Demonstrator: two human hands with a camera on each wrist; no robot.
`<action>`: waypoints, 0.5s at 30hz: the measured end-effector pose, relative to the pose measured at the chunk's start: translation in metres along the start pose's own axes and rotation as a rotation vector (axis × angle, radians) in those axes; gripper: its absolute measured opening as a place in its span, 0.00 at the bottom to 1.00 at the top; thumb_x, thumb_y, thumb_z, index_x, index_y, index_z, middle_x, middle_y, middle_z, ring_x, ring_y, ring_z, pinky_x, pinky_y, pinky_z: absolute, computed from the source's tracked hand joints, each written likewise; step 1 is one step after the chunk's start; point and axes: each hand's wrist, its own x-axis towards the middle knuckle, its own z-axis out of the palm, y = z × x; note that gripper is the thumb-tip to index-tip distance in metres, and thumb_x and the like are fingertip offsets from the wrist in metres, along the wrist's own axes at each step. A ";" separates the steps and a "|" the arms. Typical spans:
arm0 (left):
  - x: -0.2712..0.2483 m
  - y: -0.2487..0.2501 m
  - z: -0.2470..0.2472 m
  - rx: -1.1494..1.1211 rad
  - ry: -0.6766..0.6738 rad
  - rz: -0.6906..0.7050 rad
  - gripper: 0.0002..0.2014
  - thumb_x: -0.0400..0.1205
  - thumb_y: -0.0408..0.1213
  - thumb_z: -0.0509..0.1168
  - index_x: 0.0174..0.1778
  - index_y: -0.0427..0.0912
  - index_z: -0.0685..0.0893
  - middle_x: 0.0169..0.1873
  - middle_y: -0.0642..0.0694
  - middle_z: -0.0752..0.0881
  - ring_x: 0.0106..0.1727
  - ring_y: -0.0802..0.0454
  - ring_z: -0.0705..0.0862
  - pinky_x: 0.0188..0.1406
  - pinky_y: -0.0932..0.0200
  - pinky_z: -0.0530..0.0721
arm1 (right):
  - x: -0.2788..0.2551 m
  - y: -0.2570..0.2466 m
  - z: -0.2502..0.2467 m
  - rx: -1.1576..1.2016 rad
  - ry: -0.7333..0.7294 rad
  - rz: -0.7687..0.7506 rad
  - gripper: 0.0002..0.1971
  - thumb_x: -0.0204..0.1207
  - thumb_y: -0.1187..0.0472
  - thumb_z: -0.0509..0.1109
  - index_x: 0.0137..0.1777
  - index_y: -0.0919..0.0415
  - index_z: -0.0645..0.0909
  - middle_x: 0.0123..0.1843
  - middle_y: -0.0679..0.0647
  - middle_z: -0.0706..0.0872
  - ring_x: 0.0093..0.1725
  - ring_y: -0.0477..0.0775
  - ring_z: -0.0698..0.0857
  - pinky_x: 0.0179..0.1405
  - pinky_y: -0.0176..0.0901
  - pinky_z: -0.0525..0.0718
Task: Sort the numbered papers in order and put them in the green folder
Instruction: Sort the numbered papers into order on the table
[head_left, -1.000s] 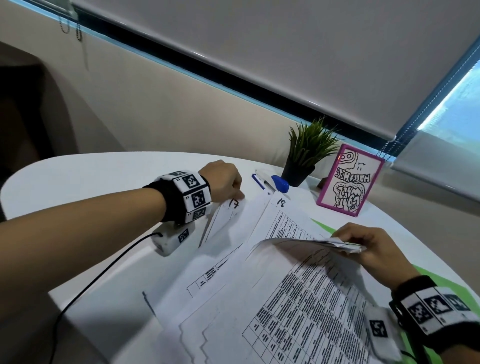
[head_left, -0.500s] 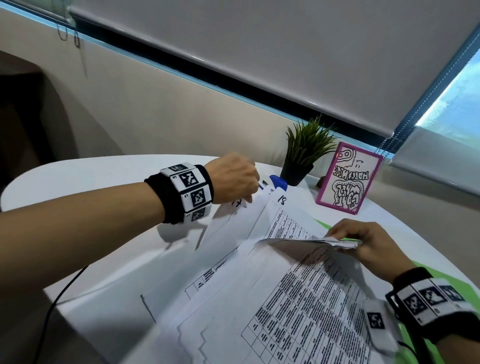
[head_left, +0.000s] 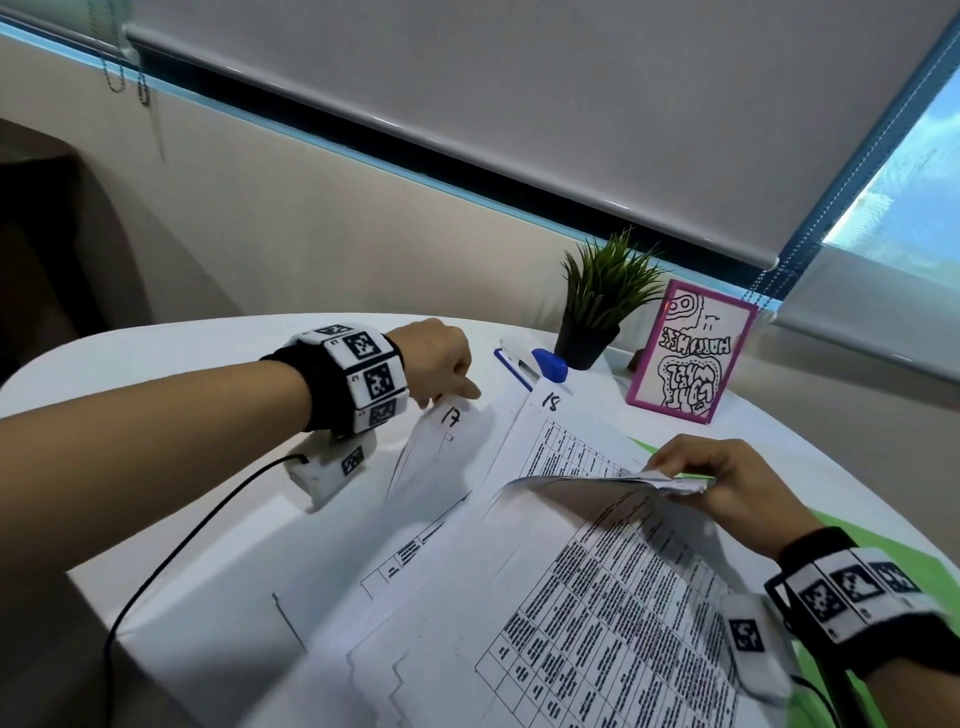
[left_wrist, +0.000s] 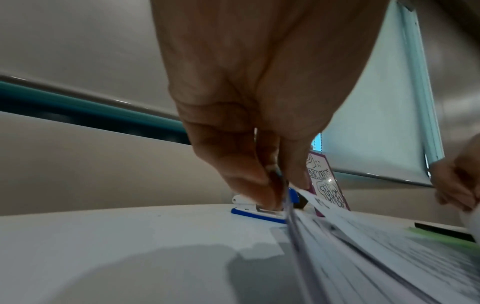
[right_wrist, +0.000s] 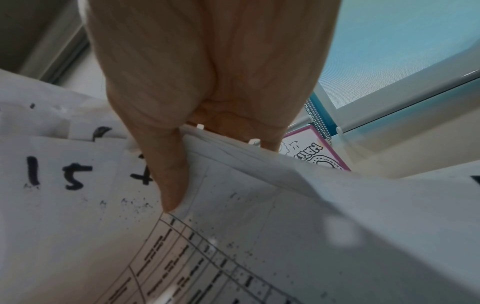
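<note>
The left hand (head_left: 436, 358) pinches the top corner of the sheet marked 17 (head_left: 447, 441) between thumb and fingertips, lifting that corner off the white table (head_left: 156, 374). Beside it lies the sheet marked 18 (head_left: 550, 431). The right hand (head_left: 727, 483) has its grip closed on the curled-up top edges of a small bundle of papers (head_left: 597, 571); the right wrist view shows the thumb (right_wrist: 168, 174) pressed on top, with a 15 written on a sheet underneath.

The green folder (head_left: 883, 540) lies flat under the papers, showing only as green strips near the right wrist. A blue stapler (head_left: 545, 364), a potted plant (head_left: 597, 306) and a pink-framed picture (head_left: 691, 353) stand at the far side.

These sheets are thin, light and floppy; they probably slide over each other easily and crease under a tight pinch. A corner or top edge, near the written number, looks like the best place to hold, with the rest supported so it does not fold or tear.
</note>
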 end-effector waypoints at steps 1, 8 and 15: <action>-0.002 -0.003 -0.003 -0.017 -0.001 -0.031 0.14 0.80 0.48 0.70 0.34 0.41 0.82 0.34 0.43 0.91 0.25 0.54 0.83 0.28 0.65 0.75 | 0.000 0.000 0.000 0.002 -0.001 -0.002 0.14 0.67 0.75 0.79 0.35 0.53 0.89 0.40 0.49 0.92 0.40 0.47 0.88 0.43 0.30 0.82; -0.015 -0.016 -0.002 -0.396 -0.128 -0.360 0.13 0.85 0.32 0.60 0.38 0.30 0.83 0.31 0.41 0.90 0.22 0.53 0.87 0.35 0.63 0.86 | 0.003 0.003 0.001 0.008 -0.007 0.007 0.15 0.66 0.77 0.79 0.34 0.54 0.89 0.41 0.51 0.92 0.41 0.51 0.89 0.44 0.33 0.83; -0.015 -0.008 0.016 -0.662 -0.125 -0.514 0.13 0.87 0.32 0.59 0.36 0.35 0.75 0.32 0.39 0.82 0.25 0.49 0.85 0.27 0.57 0.86 | 0.004 -0.001 0.003 0.010 -0.012 0.005 0.17 0.66 0.77 0.79 0.32 0.50 0.89 0.40 0.51 0.92 0.40 0.51 0.88 0.43 0.32 0.82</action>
